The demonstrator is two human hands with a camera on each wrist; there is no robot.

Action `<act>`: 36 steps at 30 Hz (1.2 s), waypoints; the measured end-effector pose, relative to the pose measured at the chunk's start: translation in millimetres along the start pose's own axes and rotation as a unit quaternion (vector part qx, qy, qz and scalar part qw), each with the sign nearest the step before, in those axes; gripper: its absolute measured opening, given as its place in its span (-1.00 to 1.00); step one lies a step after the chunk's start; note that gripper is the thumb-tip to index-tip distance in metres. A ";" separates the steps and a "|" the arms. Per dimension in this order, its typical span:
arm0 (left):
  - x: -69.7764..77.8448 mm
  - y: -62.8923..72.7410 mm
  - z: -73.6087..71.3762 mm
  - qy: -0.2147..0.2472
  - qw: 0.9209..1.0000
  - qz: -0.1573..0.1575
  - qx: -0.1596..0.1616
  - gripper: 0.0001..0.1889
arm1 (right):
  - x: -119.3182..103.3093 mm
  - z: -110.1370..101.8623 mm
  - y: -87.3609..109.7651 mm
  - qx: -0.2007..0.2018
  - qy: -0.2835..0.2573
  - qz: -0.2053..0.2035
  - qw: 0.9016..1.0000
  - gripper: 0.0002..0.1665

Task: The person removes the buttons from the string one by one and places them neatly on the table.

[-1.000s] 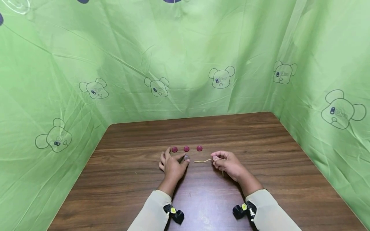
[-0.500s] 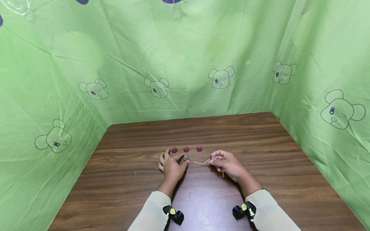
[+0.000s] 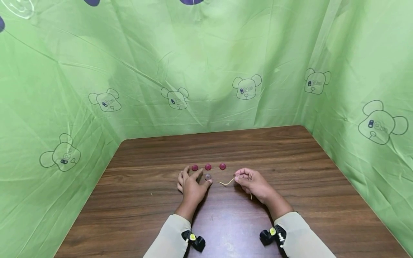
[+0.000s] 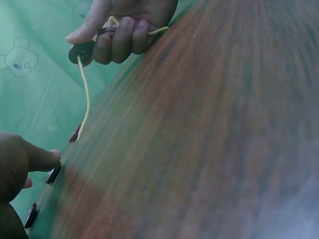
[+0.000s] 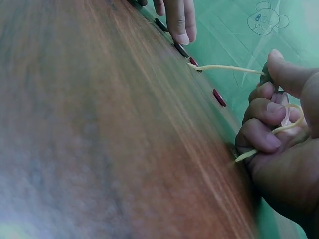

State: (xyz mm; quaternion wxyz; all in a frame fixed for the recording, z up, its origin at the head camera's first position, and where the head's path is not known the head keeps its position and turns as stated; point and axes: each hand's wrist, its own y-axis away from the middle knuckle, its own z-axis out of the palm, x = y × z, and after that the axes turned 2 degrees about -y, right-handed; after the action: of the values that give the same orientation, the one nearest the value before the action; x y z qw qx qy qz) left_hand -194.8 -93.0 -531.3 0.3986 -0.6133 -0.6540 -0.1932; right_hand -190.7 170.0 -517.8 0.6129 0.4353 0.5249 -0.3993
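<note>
My right hand point(image 3: 253, 183) pinches a dark round button point(image 4: 79, 53) between thumb and fingers, best seen in the left wrist view. A thin yellow cord point(image 5: 224, 67) comes out of that button and points toward the left. The rest of the cord loops behind the curled fingers, and its other end sticks out below the hand. On the table beside my left hand point(image 3: 192, 186) lies a grey button point(image 3: 208, 177). The left thumb tip is right by its near edge, while the index finger is spread away from it.
Three dark red buttons point(image 3: 208, 167) lie in a row just beyond the hands on the brown wooden table point(image 3: 274, 150). Green cloth point(image 3: 206, 64) with bear-head drawings hangs behind the table and on both sides.
My left index finger has lifted away from the grey button. The right hand has turned its button, so its face no longer shows to the head view, and the cord's free end now bends.
</note>
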 end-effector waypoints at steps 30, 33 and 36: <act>4.4 9.6 3.6 0.068 0.985 0.146 0.058 -0.52 | 1.1 -1.4 -0.7 -0.016 0.016 -0.003 1.000 -0.50; 6.4 10.8 5.4 0.067 0.977 0.194 0.066 -0.56 | 1.4 -1.8 -0.7 -0.021 0.017 -0.006 1.000 -0.49; 9.1 12.6 6.1 0.070 0.969 0.231 0.056 -0.58 | 1.4 -1.9 -0.6 -0.026 0.017 -0.011 0.999 -0.49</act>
State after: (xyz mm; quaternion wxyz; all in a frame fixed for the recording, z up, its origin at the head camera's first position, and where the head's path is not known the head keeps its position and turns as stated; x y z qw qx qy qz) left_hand -183.9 -80.4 -531.1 0.5112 -0.7094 -0.4745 -0.1015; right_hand -191.7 171.6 -519.4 0.6106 0.4203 0.5503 -0.3844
